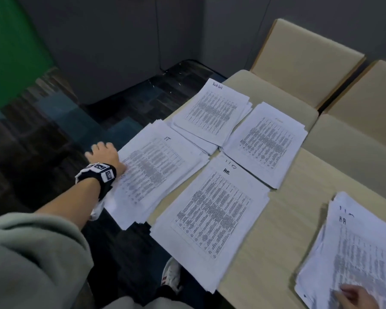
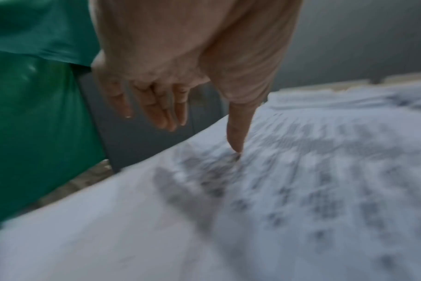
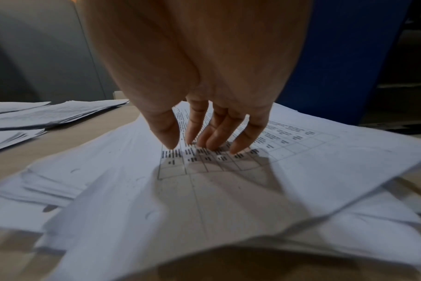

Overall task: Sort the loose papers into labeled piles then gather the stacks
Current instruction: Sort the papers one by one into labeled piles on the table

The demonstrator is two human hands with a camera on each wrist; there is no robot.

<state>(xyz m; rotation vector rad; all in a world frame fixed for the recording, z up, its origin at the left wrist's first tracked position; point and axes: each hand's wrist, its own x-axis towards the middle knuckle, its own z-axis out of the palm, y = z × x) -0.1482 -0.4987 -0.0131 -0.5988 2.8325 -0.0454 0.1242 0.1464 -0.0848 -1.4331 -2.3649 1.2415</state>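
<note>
Several piles of printed sheets lie on the beige table (image 1: 283,219). My left hand (image 1: 105,152) reaches over the left edge of the pile marked IT (image 1: 156,166); in the left wrist view its thumb (image 2: 236,136) touches the top sheet (image 2: 301,190) while the fingers (image 2: 156,106) hang straight past the paper's edge. An HR pile (image 1: 212,215) lies in the middle, and two more piles (image 1: 212,110) (image 1: 265,143) lie farther back. My right hand (image 1: 354,295) rests with straight fingertips (image 3: 212,142) on the loose stack (image 3: 228,190) at the lower right, whose top sheet reads HR (image 1: 361,248).
The IT pile overhangs the table's left edge above dark patterned carpet (image 1: 54,121). Two beige chairs (image 1: 303,59) stand behind the table. A green panel (image 1: 11,52) and grey cabinets (image 1: 112,41) are at the back left. My shoe (image 1: 172,275) shows below the table edge.
</note>
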